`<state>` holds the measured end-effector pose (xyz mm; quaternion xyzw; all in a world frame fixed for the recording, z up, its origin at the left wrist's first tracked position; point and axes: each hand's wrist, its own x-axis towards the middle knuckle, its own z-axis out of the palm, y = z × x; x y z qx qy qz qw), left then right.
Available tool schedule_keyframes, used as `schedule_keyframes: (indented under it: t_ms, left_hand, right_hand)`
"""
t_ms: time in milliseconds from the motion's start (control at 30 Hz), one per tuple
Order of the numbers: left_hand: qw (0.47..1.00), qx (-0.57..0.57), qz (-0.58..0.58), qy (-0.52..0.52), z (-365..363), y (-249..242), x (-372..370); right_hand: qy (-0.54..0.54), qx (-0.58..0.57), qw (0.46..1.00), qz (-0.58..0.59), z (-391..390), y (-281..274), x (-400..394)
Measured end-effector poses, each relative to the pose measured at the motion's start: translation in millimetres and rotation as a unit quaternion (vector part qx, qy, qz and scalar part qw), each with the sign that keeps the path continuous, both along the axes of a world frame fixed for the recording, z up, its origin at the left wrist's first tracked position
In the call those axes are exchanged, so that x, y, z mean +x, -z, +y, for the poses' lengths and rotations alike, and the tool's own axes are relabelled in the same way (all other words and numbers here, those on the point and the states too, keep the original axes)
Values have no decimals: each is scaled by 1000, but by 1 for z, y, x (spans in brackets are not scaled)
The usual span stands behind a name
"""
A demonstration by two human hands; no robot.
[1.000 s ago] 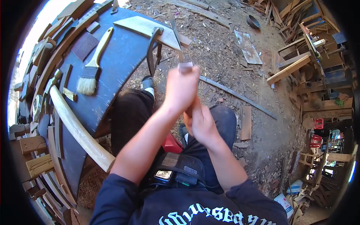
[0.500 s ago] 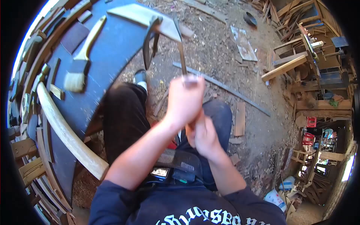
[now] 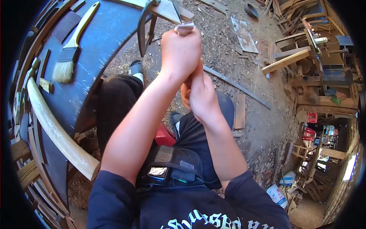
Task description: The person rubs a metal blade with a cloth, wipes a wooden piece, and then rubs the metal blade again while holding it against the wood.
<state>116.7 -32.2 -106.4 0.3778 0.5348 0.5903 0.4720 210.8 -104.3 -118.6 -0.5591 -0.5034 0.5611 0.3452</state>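
My left hand [image 3: 181, 51] is closed in a fist around a folded pale sheet [image 3: 185, 28], which looks like sandpaper. A thin dark strip [image 3: 176, 9] runs down to this hand from beside the clamp. Just below, my right hand [image 3: 202, 95] is closed with its fingers curled; what it grips is hidden. A dark metal clamp [image 3: 143, 32] sits at the table's edge, over a pale wooden board [image 3: 166, 10] that juts out past the edge.
On the blue table [image 3: 103, 34] to the left lie a paintbrush [image 3: 70, 57], a dark sheet [image 3: 65, 28] and a long curved piece of wood [image 3: 57, 128]. Wood scraps and a metal bar [image 3: 238, 87] litter the floor. Stacked timber [image 3: 288, 63] stands at the right.
My left hand has slid up and away along the thin strip toward the clamp. My right hand has followed upward. The view has shifted slightly.
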Motion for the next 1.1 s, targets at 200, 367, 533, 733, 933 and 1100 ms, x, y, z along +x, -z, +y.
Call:
schedule_keyframes:
  t_ms: [200,367,533,733,933,1100]
  left_hand:
    - [996,-26,40,80,-62,30,9]
    - [1000,-16,-5,20,-9,7,-1]
    - [997,-29,21,72,-51,21,4]
    - [999,-31,-14,39,-6,7,-3]
    - [995,-28,46,84,-39,33,1]
    - [997,-38,-42,49,3,4,-7]
  right_hand:
    - [-6,78,997,-17,-70,17,9]
    - [-3,92,996,-10,-22,14,-3]
    - [-58,95,991,-77,-55,15,16]
    - [-20,94,994,-49,-17,8,1]
    - [-30,91,994,-55,-49,14,7]
    - [-3,90,995,-43,-1,21,-5]
